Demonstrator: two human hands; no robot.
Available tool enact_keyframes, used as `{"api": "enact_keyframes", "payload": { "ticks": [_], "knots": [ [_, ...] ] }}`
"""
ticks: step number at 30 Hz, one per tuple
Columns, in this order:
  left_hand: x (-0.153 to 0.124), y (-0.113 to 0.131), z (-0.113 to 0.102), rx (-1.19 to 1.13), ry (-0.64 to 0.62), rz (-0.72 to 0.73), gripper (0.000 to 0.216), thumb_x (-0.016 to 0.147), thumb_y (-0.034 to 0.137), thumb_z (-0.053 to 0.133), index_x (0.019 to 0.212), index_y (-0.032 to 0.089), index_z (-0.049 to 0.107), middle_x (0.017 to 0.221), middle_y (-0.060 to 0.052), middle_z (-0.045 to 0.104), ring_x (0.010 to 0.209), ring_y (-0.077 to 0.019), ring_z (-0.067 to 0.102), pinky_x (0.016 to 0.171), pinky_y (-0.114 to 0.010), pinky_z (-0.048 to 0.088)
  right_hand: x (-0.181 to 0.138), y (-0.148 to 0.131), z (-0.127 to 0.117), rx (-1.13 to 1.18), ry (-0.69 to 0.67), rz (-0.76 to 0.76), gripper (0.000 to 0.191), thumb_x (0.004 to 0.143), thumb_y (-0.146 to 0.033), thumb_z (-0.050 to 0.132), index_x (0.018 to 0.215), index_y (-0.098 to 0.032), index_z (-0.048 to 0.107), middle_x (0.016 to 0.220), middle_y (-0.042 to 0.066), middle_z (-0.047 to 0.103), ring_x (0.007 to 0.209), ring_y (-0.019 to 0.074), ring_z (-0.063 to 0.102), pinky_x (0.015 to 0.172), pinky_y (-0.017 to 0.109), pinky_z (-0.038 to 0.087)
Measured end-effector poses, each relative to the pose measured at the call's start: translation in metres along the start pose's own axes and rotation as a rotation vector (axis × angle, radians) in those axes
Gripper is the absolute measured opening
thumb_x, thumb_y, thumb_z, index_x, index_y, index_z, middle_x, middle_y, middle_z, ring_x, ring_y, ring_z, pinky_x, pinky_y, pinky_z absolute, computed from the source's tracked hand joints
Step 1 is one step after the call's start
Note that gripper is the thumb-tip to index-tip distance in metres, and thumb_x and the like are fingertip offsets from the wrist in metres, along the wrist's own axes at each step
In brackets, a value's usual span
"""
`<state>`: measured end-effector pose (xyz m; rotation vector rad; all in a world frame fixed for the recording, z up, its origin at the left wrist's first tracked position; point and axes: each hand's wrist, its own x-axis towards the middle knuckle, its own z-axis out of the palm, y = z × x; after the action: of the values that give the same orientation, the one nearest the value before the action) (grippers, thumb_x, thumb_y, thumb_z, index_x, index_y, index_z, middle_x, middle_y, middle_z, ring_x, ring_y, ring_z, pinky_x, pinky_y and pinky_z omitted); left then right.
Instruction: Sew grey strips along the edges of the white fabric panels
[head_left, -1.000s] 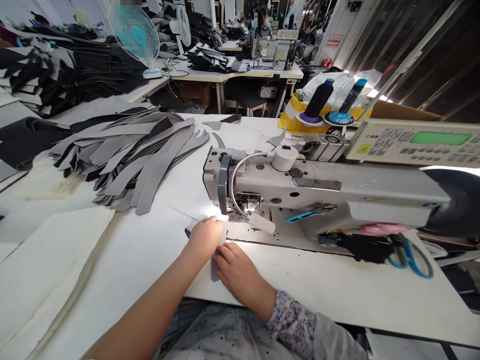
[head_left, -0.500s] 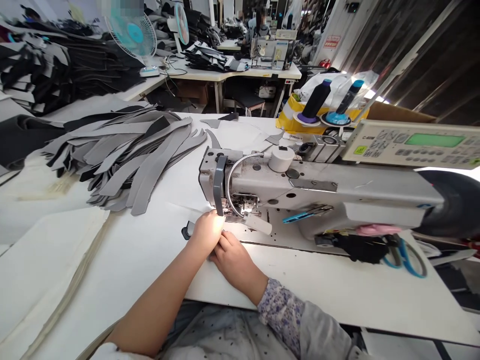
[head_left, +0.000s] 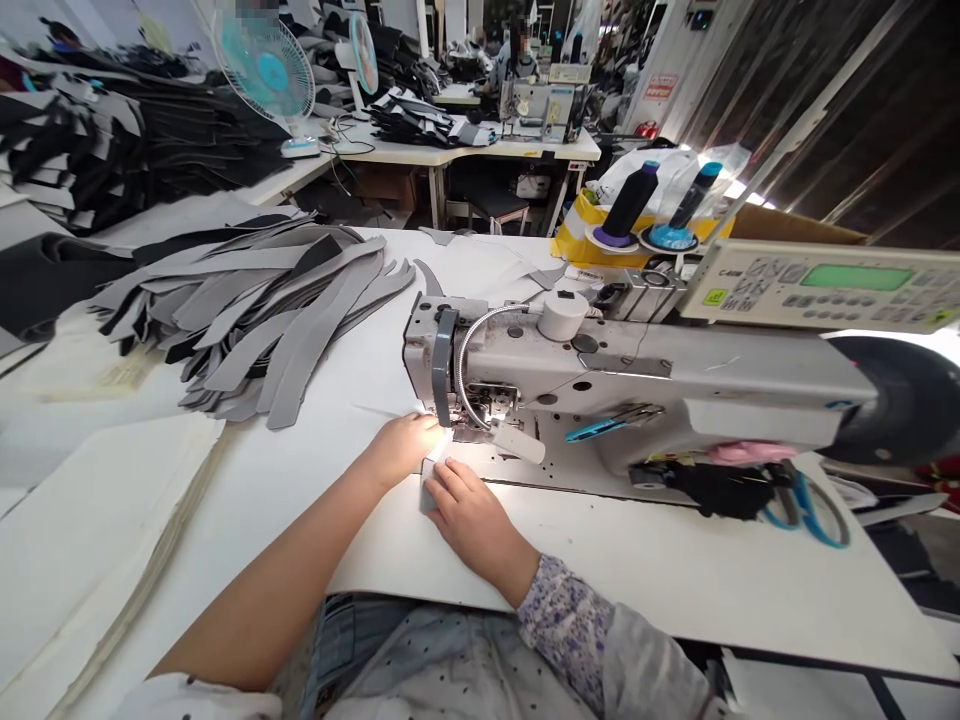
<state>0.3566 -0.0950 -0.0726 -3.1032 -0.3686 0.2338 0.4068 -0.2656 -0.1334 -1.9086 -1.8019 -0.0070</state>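
Inside the near edge of the table (head_left: 637,560), the strip (head_left: 429,484) points lengthwise at the machine (head_left: 637,355); the left hand (head_left: 409,445), nearer the machine, lies at its far end (finger grip hidden), while the right hand (head_left: 474,515) touches its right side, fingers slightly parted.

Opening beyond the far edge of the bench (head_left: 570,540) onto a second white table (head_left: 420,154), with a dark seat (head_left: 495,204) showing below its front edge and two turquoise-and-white fans (head_left: 274,72) standing toward its left end. Rising past the bench's far right corner into a dark, streaked surface (head_left: 885,130), hard to tell whether wall or sheeting, with bright light (head_left: 741,190) glaring low against it. Carrying a red-and-white sign (head_left: 661,87) on a pale upright panel (head_left: 694,85).
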Motion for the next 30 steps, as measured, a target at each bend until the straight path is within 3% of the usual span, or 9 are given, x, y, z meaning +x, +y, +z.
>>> {"api": "enact_keyframes", "payload": {
  "ticks": [3, 8, 10, 19, 24, 30],
  "knots": [
    [-0.006, -0.002, -0.005, 0.025, -0.032, 0.054, 0.020, 0.081, 0.009, 0.048, 0.085, 0.020, 0.064, 0.094, -0.007, 0.067, 0.088, -0.0207, 0.061, 0.072, -0.029, 0.043, 0.000, -0.001, -0.001, 0.005, 0.000, 0.010, 0.039, 0.091, -0.029, 0.065, 0.125, -0.013, 0.058, 0.135, 0.014, 0.055, 0.130, 0.0287, 0.045, 0.111, 0.044, 0.039],
    [-0.024, -0.005, -0.009, 0.073, 0.034, 0.116, 0.043, 0.077, 0.003, 0.050, 0.116, 0.021, 0.058, 0.112, -0.008, 0.065, 0.099, -0.0212, 0.058, 0.075, -0.029, 0.043, 0.000, -0.001, 0.000, 0.010, 0.013, 0.000, 0.037, 0.090, -0.028, 0.066, 0.122, -0.012, 0.060, 0.131, 0.014, 0.057, 0.126, 0.0296, 0.048, 0.110, 0.045, 0.040],
    [-0.026, -0.007, -0.005, 0.080, 0.051, 0.137, 0.044, 0.079, 0.003, 0.050, 0.118, 0.022, 0.058, 0.110, -0.007, 0.065, 0.098, -0.0202, 0.058, 0.076, -0.029, 0.043, 0.001, -0.001, 0.001, 0.011, 0.014, 0.000, 0.035, 0.090, -0.027, 0.066, 0.120, -0.012, 0.061, 0.131, 0.015, 0.057, 0.126, 0.0297, 0.048, 0.109, 0.045, 0.041],
    [-0.011, -0.004, 0.011, 0.098, 0.154, 0.121, 0.019, 0.079, 0.004, 0.050, 0.084, 0.018, 0.061, 0.086, -0.005, 0.064, 0.079, -0.0199, 0.057, 0.065, -0.031, 0.039, 0.007, 0.002, -0.003, -0.019, 0.033, -0.027, 0.033, 0.088, -0.026, 0.068, 0.116, -0.008, 0.062, 0.126, 0.017, 0.058, 0.121, 0.0301, 0.049, 0.107, 0.043, 0.043],
    [-0.005, -0.002, 0.019, 0.086, 0.213, 0.081, 0.020, 0.079, 0.004, 0.048, 0.081, 0.018, 0.061, 0.083, -0.006, 0.062, 0.076, -0.0199, 0.056, 0.063, -0.031, 0.038, 0.014, 0.007, -0.002, -0.024, 0.025, -0.020, 0.028, 0.089, -0.024, 0.065, 0.114, -0.012, 0.061, 0.120, 0.016, 0.059, 0.117, 0.0294, 0.051, 0.103, 0.043, 0.045],
    [-0.007, 0.001, 0.023, 0.118, 0.282, 0.078, 0.018, 0.076, 0.003, 0.050, 0.077, 0.017, 0.060, 0.077, -0.005, 0.061, 0.073, -0.0197, 0.057, 0.063, -0.032, 0.039, 0.025, 0.011, -0.004, -0.060, -0.007, 0.026, 0.023, 0.088, -0.026, 0.068, 0.106, -0.012, 0.064, 0.100, 0.012, 0.060, 0.095, 0.0256, 0.056, 0.088, 0.039, 0.051]
  ]
}}
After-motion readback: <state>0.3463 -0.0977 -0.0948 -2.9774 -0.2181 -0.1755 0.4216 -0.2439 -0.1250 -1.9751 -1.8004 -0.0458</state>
